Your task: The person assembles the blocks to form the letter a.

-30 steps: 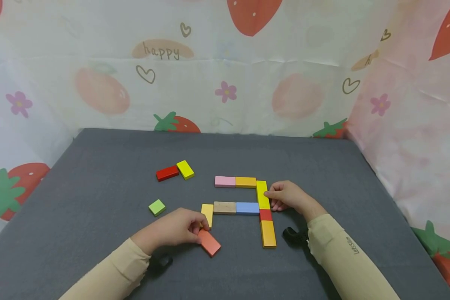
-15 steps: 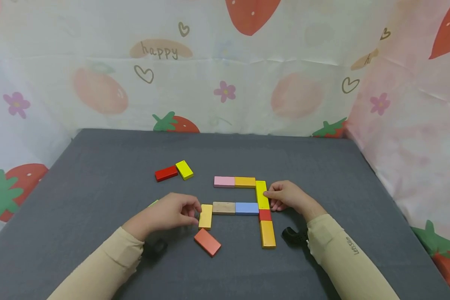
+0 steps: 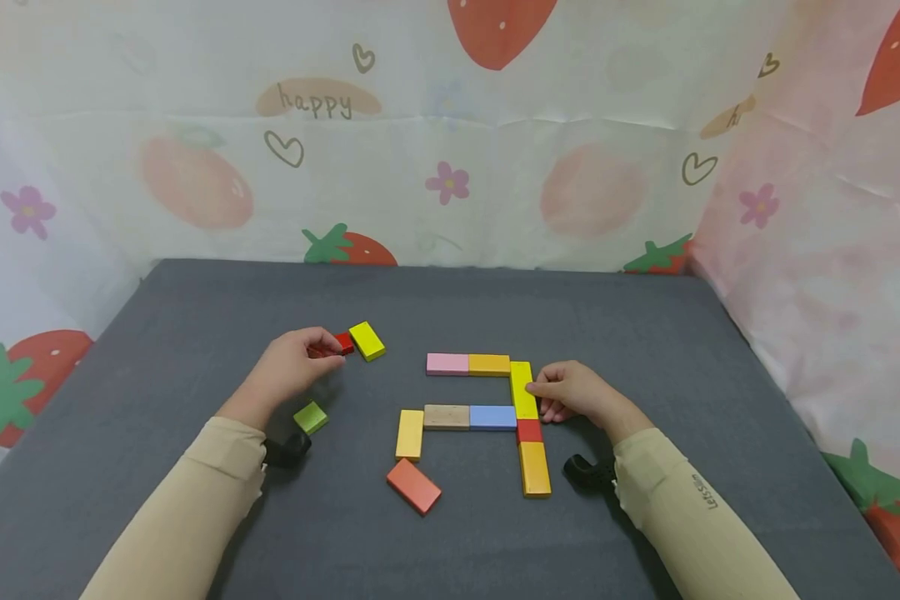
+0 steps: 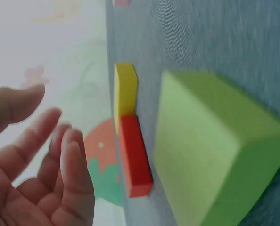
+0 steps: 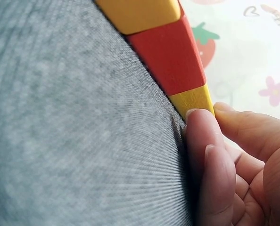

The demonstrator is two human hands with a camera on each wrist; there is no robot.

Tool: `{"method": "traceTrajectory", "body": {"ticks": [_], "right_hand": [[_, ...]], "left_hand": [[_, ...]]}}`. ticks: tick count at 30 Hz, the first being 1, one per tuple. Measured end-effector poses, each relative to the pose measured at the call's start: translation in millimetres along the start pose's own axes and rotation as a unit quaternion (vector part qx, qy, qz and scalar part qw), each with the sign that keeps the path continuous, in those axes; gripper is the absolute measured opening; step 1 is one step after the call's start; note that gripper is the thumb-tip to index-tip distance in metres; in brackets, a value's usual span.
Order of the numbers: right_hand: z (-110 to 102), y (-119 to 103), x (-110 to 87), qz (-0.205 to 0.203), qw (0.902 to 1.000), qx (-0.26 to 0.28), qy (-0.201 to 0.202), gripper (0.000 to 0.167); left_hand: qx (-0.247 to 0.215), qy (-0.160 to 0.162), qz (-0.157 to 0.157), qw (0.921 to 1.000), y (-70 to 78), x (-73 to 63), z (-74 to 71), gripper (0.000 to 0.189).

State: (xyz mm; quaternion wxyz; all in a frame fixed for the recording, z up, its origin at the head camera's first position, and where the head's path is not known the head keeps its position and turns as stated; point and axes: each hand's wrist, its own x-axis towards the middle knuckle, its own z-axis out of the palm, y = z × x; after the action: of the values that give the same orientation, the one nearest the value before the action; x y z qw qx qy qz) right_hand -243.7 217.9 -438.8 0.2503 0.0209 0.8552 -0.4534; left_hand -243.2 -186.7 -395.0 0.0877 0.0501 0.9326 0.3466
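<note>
My left hand (image 3: 292,367) hovers by the red block (image 3: 345,342), partly covering it in the head view. In the left wrist view its fingers are loosely bent, thumb apart, with nothing between them; the red block (image 4: 136,155) stands free on the table. Touching that block's end is a small yellow block (image 3: 367,341). A green block (image 3: 311,417) lies near my left wrist. My right hand (image 3: 581,396) holds the edge of the long yellow block (image 3: 521,383), thumb on its top and curled fingers against its side. That block joins a row with a red square block (image 3: 529,431) and an orange block (image 3: 535,469).
Left of the row, pink (image 3: 447,364) and orange-yellow (image 3: 489,365) blocks extend, and below them wood-coloured (image 3: 447,417) and blue (image 3: 493,417) ones. A pale yellow block (image 3: 410,434) stands at their left end. A coral block (image 3: 414,486) lies tilted on the grey tabletop (image 3: 465,550).
My left hand has let go of the coral block and moved up and left, past the green block, to the red block. The right hand has stayed in place.
</note>
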Motion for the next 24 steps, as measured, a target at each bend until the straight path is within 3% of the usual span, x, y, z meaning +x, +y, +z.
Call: {"method": "traceTrajectory", "body": {"ticks": [4,10,16,24], "right_hand": [[0,0,-0.3,0.003,1.0,0.001,0.002,0.024],[1,0,0.3,0.007,1.0,-0.001,0.003,0.024],[1,-1,0.3,0.009,1.0,-0.002,0.003,0.024],[1,-3,-1.2,0.009,1.0,0.002,0.002,0.024]], "left_hand": [[0.001,0.016,-0.032,0.9993,-6.2,10.5,-2.3,0.024],[0.001,0.017,-0.05,0.9986,-5.5,22.8,-3.0,0.035],[0.041,-0.004,-0.056,0.9976,-6.6,31.8,1.1,0.049],[0.101,0.008,-0.044,0.9938,-11.9,40.7,5.7,0.039]]}}
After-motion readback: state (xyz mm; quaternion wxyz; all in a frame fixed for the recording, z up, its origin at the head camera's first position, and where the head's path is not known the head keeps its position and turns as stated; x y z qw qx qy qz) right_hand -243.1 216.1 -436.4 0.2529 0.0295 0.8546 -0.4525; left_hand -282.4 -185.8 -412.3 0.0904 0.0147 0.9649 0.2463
